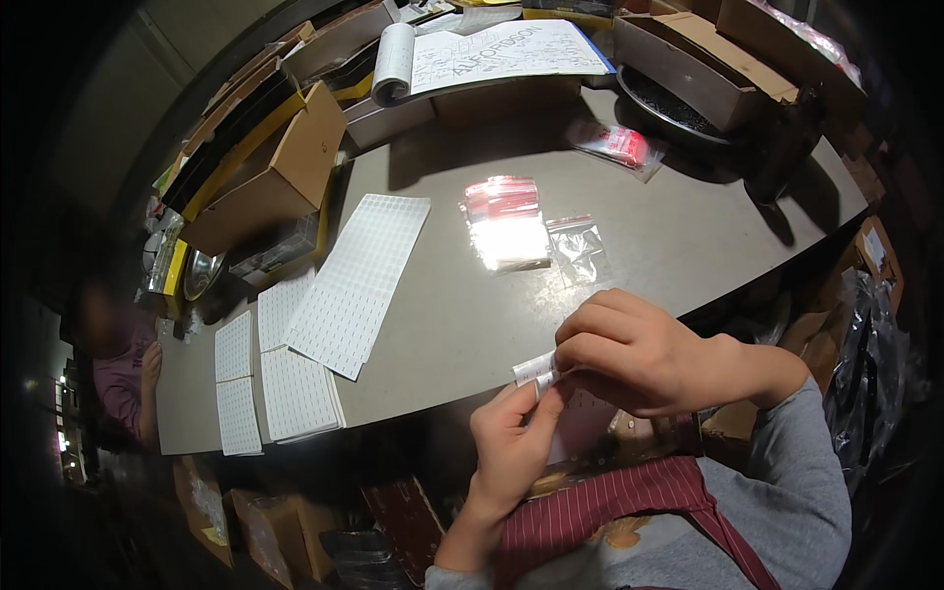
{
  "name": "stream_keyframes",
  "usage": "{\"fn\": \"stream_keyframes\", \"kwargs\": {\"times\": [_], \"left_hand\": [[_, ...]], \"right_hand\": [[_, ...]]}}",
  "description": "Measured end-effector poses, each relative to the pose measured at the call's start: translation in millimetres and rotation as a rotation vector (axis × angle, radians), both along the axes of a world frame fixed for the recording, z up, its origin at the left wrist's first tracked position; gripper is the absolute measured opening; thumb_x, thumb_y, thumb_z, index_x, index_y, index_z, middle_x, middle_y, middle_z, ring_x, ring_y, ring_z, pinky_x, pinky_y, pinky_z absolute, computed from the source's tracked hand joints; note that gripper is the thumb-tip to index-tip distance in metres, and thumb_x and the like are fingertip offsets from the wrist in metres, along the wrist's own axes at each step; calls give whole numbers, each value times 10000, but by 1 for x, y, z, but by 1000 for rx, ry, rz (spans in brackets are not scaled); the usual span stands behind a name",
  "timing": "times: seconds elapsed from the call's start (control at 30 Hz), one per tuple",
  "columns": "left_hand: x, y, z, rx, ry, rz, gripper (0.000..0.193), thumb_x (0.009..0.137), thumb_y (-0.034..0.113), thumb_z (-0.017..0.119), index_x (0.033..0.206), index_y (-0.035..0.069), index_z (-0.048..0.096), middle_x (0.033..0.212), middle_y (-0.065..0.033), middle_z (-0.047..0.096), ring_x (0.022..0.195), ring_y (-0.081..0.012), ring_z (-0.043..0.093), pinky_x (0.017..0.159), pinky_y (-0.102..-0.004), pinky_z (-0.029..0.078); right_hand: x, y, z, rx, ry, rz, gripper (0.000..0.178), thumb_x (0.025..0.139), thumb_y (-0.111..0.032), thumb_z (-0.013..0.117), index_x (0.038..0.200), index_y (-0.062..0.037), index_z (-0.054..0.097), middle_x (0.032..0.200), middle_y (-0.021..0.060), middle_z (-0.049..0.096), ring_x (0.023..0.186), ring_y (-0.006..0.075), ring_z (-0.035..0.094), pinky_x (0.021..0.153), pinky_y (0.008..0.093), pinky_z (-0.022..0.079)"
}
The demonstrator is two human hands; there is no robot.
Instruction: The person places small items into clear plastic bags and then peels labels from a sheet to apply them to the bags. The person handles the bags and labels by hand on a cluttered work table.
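Near the table's front edge, my two hands meet over a small white label sheet (534,368) with rows of tiny print. My left hand (513,433) pinches it between thumb and fingers from below. Over its right end curls my right hand (634,351), fingers closed on the sheet, with the fingertips partly hidden. Just beyond lies a single clear zip bag (578,248), beside a shiny pile of zip bags (505,231) with red edges. To the left, a long label sheet (366,275) overlaps a stack of label sheets (300,398); another banded stack (236,385) sits farther left.
A red-and-clear packet (619,146) lies at the back right, near a black round tray (678,108). An open notebook (511,49) rests on boxes behind. Cardboard boxes (280,167) crowd the left side. Another person (123,379) is at the far left edge.
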State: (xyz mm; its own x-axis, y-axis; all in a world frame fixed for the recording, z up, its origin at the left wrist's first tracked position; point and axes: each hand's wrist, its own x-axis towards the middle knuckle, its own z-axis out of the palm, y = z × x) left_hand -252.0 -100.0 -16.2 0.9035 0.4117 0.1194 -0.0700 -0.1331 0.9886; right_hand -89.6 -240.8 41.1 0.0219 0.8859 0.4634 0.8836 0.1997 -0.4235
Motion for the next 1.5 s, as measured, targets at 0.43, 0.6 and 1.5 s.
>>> {"fn": "stream_keyframes", "kwargs": {"times": [0.43, 0.6, 1.5], "left_hand": [[0, 3, -10, -325, 119, -108, 253, 1023, 195, 619, 1020, -44, 703, 803, 26, 651, 748, -31, 515, 645, -213, 439], [-1, 4, 0, -246, 184, -164, 258, 1022, 193, 614, 1039, -51, 697, 845, -17, 662, 780, -61, 533, 691, -245, 457], [3, 0, 17, 18, 8, -101, 172, 933, 50, 662, 1041, -76, 708, 931, -90, 705, 829, -112, 606, 749, -255, 485]], "right_hand": [[74, 6, 4, -33, 282, -252, 134, 839, -120, 643, 917, -19, 600, 1000, 111, 607, 934, 284, 590, 861, 378, 478], [133, 13, -17, -331, 22, -279, 212, 823, -193, 681, 942, -20, 656, 1063, 120, 604, 1121, 304, 488, 980, 388, 422], [24, -2, 3, -244, 303, -35, 314, 935, -154, 661, 1192, 12, 589, 1078, 165, 641, 980, 306, 652, 847, 390, 531]]}}
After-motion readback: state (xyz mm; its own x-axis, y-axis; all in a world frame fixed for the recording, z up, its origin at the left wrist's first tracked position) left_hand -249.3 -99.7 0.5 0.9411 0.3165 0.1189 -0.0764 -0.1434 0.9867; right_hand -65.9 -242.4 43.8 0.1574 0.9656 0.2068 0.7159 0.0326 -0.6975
